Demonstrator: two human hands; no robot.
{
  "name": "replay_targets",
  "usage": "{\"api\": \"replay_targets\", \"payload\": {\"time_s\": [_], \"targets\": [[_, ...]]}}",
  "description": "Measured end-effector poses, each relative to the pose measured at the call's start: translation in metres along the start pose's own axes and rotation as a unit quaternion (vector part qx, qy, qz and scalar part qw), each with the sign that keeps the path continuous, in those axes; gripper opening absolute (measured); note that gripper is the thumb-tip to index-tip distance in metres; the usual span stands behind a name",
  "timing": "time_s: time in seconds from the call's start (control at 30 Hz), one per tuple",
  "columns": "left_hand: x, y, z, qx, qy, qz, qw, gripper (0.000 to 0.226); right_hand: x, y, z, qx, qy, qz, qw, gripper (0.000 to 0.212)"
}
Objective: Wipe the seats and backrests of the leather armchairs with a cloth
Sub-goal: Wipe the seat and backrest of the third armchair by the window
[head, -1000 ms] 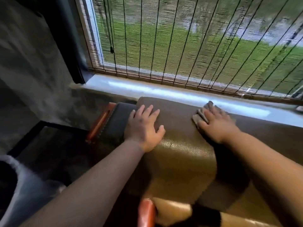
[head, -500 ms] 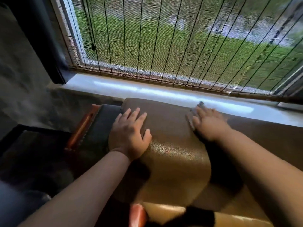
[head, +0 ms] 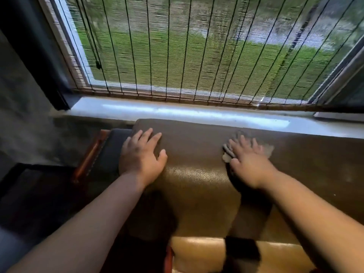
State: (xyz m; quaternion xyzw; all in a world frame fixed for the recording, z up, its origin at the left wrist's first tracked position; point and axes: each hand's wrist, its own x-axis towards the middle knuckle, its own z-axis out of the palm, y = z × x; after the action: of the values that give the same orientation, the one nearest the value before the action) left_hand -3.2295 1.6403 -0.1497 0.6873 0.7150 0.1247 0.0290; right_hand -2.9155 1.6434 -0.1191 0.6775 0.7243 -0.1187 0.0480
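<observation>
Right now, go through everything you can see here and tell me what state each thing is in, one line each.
Left hand: fingers straight, resting flat on the backrest's left end.
Right hand: fingers spread, pressing the cloth down.
Small grey cloth: crumpled, pinned under the right hand.
Brown leather armchair backrest: top edge close under the sill.
Woven bamboo window blind: lowered to the sill.
White windowsill: bare, shiny.

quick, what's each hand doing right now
left hand: open, flat on the backrest
right hand: open, pressing the cloth down
</observation>
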Motion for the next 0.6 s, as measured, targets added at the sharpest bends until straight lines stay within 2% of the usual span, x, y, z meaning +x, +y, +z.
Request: {"api": "replay_targets", "payload": {"time_s": [0.1,0.17,0.23,0.3,0.37,0.43,0.47,0.53,0.6], "targets": [[0.005,0.041,-0.007,0.000,-0.039,-0.025,0.999,0.063,-0.045,-0.039,0.031,-0.038,0.053,-0.163,0.984,0.081],[0.014,0.086,-0.007,-0.013,-0.054,0.034,0.998,0.060,-0.049,-0.020,0.034,-0.053,0.052,-0.204,0.976,0.076],[0.019,0.126,0.003,-0.027,-0.064,0.080,0.994,0.061,-0.031,0.026,0.026,-0.055,0.072,-0.138,0.986,0.070],[0.025,0.149,0.018,-0.017,-0.074,0.086,0.993,0.065,-0.012,0.081,0.010,-0.039,0.079,0.013,0.996,0.065],[0.026,0.152,0.030,0.001,-0.055,0.079,0.995,0.067,0.003,0.118,-0.002,-0.001,0.064,0.151,0.986,0.062],[0.028,0.151,0.036,0.011,-0.032,0.080,0.996,0.069,0.014,0.115,-0.003,0.024,0.057,0.180,0.982,0.060],[0.030,0.149,0.038,0.012,-0.028,0.082,0.996,0.069,0.015,0.099,-0.001,0.030,0.059,0.144,0.987,0.060],[0.031,0.148,0.040,0.014,-0.024,0.083,0.996,0.071,0.008,0.048,0.005,0.032,0.076,0.015,0.996,0.059],[0.030,0.148,0.042,0.019,-0.017,0.086,0.996,0.073,-0.007,0.013,0.015,0.009,0.087,-0.110,0.990,0.060]]}}
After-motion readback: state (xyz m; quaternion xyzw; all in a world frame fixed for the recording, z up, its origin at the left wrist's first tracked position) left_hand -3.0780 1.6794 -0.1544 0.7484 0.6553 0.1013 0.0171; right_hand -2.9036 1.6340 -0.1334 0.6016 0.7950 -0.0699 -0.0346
